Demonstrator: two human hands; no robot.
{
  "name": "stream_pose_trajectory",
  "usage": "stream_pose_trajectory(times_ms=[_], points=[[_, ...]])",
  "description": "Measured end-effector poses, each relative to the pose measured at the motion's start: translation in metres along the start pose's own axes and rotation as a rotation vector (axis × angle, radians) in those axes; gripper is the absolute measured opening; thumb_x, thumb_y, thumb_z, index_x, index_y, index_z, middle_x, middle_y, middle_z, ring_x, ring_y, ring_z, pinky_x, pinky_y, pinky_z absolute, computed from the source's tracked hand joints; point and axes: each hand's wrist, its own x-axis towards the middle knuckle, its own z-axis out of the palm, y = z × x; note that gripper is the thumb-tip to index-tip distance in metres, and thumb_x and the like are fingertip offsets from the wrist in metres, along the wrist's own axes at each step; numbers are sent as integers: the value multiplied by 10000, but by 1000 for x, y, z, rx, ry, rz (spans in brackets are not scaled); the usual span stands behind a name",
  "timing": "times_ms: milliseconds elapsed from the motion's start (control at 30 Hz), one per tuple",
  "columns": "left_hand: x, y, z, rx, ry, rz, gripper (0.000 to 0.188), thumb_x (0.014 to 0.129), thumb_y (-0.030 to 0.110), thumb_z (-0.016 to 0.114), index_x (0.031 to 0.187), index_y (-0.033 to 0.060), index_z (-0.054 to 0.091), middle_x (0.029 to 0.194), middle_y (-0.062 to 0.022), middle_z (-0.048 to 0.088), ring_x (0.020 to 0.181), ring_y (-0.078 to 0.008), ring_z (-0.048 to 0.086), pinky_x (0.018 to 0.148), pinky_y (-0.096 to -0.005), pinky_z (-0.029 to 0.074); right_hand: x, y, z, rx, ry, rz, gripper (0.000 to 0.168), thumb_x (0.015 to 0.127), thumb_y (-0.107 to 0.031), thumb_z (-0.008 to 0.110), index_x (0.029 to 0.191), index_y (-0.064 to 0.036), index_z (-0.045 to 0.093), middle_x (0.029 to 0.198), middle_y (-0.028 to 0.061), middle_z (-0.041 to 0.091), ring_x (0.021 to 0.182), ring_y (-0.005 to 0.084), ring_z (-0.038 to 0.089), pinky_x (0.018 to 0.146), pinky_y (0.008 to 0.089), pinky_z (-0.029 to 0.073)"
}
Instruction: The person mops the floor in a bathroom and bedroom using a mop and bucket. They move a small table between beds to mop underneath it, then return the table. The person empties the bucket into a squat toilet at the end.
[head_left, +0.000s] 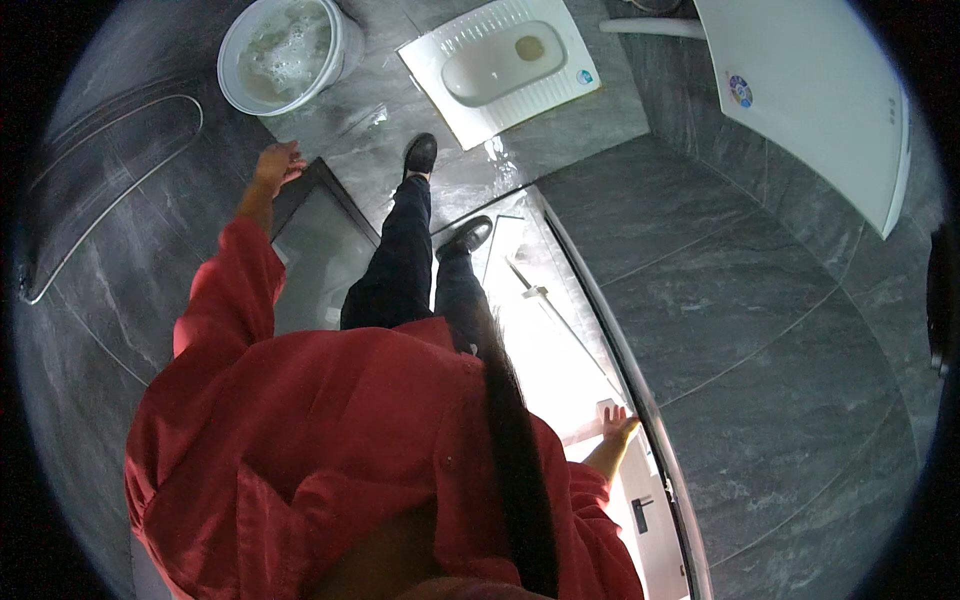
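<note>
My left hand (278, 165) hangs in the air at the left, beside the upper corner of a dark-framed glass door (319, 255), and seems to hold nothing; whether it touches the frame I cannot tell. My right hand (619, 424) is at the lower right, fingers apart, against or close to the metal edge of a door frame (611, 315). Above my left hand stands a white plastic bucket (347, 45) of cloudy, foamy water. A white ceramic squat toilet (480, 112) is set in the grey tiled floor at the top, with yellowish liquid in its bowl.
My black shoes stand on wet tiles around the doorway sill. A white water heater (810, 97) hangs at the upper right, with a white pipe (652, 28) beside it. A hose (131, 184) loops along the left wall. A door with a black handle (640, 514) shows beyond the bright doorway.
</note>
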Motion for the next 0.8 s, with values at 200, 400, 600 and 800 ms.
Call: stream_pose_trajectory(times_ms=[200,400,600,800], points=[[54,23,8,-409,64,-118,420,916,281,601,1215,11,481,1055,-167,548,830,-277,648,688,-397,588,-19,-9,13,-85,19,-94,700,901,-462,553,1420,-67,298,1464,153,336,1309,317,391,983,501,421],[100,50,-3,-723,-29,-165,655,878,301,638,1336,-5,283,1188,-255,438,893,-360,611,728,-455,581,-50,-17,28,-91,62,-291,382,833,-144,559,1201,-43,562,1222,112,591,1206,241,503,933,409,425],[108,72,15,-859,58,-225,697,869,262,616,1358,-35,218,1258,-293,373,1047,-400,529,896,-550,491,-79,-18,29,119,63,-350,337,787,-215,541,1080,-70,626,1095,61,647,1063,199,582,925,444,438],[188,28,-5,-1180,26,-371,584,902,217,566,1317,-60,262,1282,-301,351,1141,-440,467,969,-582,428,-75,-27,45,168,129,-296,254,783,-227,522,940,-66,640,1016,76,637,1044,247,570,956,483,432]])
